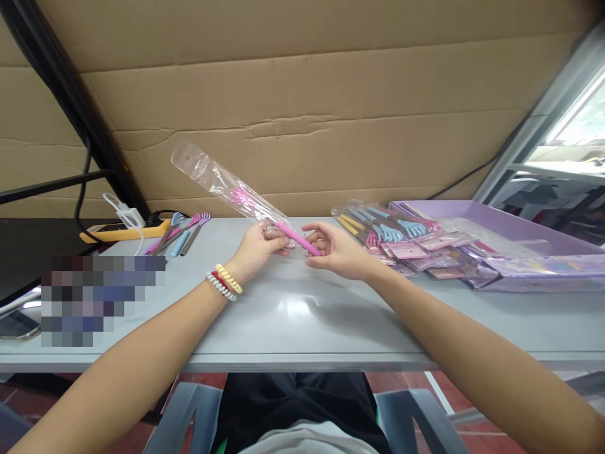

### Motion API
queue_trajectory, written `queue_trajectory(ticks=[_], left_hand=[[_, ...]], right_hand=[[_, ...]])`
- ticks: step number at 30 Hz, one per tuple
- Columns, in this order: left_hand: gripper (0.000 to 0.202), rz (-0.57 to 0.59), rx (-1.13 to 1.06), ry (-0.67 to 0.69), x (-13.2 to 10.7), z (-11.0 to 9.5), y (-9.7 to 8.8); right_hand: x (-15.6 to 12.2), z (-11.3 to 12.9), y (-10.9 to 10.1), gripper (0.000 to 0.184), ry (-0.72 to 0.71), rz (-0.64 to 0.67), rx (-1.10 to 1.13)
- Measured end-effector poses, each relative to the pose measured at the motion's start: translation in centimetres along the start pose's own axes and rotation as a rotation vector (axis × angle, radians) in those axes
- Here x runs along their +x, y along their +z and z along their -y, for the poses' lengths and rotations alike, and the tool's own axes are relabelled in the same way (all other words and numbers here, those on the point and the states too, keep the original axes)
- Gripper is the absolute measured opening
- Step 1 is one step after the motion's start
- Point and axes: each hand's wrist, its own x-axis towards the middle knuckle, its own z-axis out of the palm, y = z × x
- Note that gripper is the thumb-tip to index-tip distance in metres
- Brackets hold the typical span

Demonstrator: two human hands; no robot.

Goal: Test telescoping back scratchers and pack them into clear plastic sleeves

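Observation:
A pink back scratcher (pixel 297 237) lies partly inside a long clear plastic bag (pixel 212 176), tilted up toward the left. Its claw end shows through the film, while its handle sticks out of the bag's lower end. My left hand (pixel 262 248) is closed on the bag near that opening, thumb on top. The fingers of my right hand (pixel 335 251) pinch the bare handle end. Both hands are over the middle of the grey table (pixel 265 315). Loose back scratchers (pixel 189 232), in pink, blue and purple, lie to the left of my left hand.
Bagged back scratchers (pixel 390 230) are piled on flat pink packets (pixel 420 252) at the right, beside a purple box (pixel 472 217). A yellow power strip (pixel 125 230) with plugs sits at the back left. A cardboard wall (pixel 302 94) closes the table's far side.

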Motion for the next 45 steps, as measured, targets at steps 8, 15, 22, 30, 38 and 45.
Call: queue_trajectory(ticks=[8,15,22,30,38,45], left_hand=[[0.029,0.036,0.030,-0.041,0.4,-0.5,-0.9],[0.011,0.337,0.238,-0.062,-0.7,-0.4,0.3],[0.009,0.531,0.363,-0.093,-1.1,-0.2,0.6],[0.027,0.666,0.208,-0.301,-1.0,0.5,0.4],[0.021,0.587,0.236,-0.626,-1.5,0.3,0.9],[0.032,0.509,0.511,-0.587,-1.7,-0.5,1.2]], right_hand=[[-0.1,0.4,-0.1,0.046,-0.122,0.038,0.025],[-0.1,0.3,-0.3,0.039,-0.349,-0.211,-0.507],[-0.2,-0.4,-0.2,0.052,-0.287,-0.075,-0.557],[-0.5,-0.2,0.6,0.071,-0.085,0.101,-0.445],[0.1,-1.2,0.9,0.053,0.102,0.101,-0.417],[0.2,-1.2,0.8,0.049,0.163,0.115,-0.387]])
